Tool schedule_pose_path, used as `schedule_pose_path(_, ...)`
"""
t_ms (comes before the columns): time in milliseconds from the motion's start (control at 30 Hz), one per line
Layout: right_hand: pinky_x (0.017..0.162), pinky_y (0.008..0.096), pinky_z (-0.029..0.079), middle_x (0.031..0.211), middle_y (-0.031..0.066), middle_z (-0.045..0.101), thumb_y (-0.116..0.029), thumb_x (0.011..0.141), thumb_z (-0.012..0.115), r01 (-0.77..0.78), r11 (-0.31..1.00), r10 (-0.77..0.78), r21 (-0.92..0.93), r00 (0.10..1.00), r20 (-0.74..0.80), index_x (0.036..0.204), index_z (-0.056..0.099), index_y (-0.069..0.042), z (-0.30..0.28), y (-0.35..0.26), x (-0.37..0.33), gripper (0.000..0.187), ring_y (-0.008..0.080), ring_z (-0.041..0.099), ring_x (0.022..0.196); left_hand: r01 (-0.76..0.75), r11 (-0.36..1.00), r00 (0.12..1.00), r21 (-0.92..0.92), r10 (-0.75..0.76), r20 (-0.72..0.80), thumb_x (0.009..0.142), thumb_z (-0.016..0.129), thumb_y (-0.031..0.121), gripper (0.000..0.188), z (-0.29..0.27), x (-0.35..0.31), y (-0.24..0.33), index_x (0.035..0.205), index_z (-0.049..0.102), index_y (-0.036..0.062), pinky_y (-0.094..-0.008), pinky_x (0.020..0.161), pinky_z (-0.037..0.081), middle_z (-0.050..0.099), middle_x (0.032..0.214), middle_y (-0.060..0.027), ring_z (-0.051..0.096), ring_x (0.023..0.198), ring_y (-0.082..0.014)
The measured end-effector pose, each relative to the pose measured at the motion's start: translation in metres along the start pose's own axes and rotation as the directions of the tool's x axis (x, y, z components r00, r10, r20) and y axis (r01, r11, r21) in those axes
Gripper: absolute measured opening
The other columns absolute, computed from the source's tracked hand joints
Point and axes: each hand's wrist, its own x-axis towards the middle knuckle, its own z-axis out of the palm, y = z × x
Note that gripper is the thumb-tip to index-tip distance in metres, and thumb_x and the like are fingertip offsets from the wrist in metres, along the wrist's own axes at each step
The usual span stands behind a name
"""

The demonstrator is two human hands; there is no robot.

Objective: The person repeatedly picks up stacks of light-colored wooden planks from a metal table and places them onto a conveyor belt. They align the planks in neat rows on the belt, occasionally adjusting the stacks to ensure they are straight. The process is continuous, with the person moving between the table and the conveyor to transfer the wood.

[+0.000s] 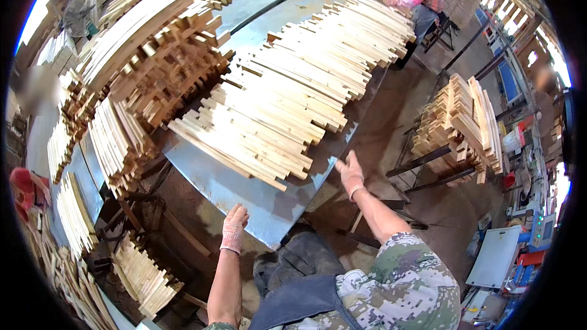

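Note:
My left hand (pixel 235 227), in a pinkish work glove, is by the near left edge of the metal-topped table (pixel 260 211). Its fingers are loosely bent and hold nothing I can see. At the table's right edge is my right hand (pixel 351 175), gloved too, with thumb and fingers apart and nothing in it. Whether either hand touches the edge, I cannot tell. Ahead of both hands, a long spread of pale wooden strips (pixel 275 104) lies side by side across the tabletop, their ends uneven. The closest strip (pixel 229 156) sits a short way beyond my hands.
Tall stacks of wooden strips (pixel 165 55) stand along the left. Another stack (pixel 458 125) rests on a metal rack at the right. A co-worker (pixel 422 0) in a checked top handles strips at the table's far end. Machinery with a control panel (pixel 543 229) lines the right side.

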Motion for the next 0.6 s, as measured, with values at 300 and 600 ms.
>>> schedule_pose_path(300, 0.118, 0.0351, 0.042, 0.157, 0.0239, 0.056, -0.020, 0.100, 0.072, -0.060, 0.990, 0.065, 0.126, 0.997, -0.032, 0.165, 0.037, 0.002, 0.019, -0.016, 0.201, 0.076, 0.0281, 0.056, 0.142, 0.175, 0.976, 0.963, 0.131, -0.142, -0.228, 0.100, 0.071, 0.034, 0.055, 0.110, 0.089, 0.043, 0.147, 0.051, 0.0144, -0.0380, 0.087, 0.054, 0.065, 0.118, -0.0045, 0.063, 0.103, -0.0179)
schedule_pose_path(600, 0.119, 0.0348, 0.041, 0.156, 0.0232, 0.056, -0.020, 0.099, 0.073, -0.103, 0.955, 0.114, 0.278, 0.993, -0.024, 0.159, 0.043, 0.008, 0.041, -0.015, 0.232, 0.072, 0.0283, 0.056, 0.140, 0.090, 0.995, 0.963, 0.050, -0.074, -0.258, 0.096, 0.075, 0.020, 0.047, 0.144, 0.108, 0.058, 0.137, 0.053, 0.0112, -0.0352, 0.075, 0.055, 0.066, 0.108, -0.0025, 0.064, 0.089, -0.0145)
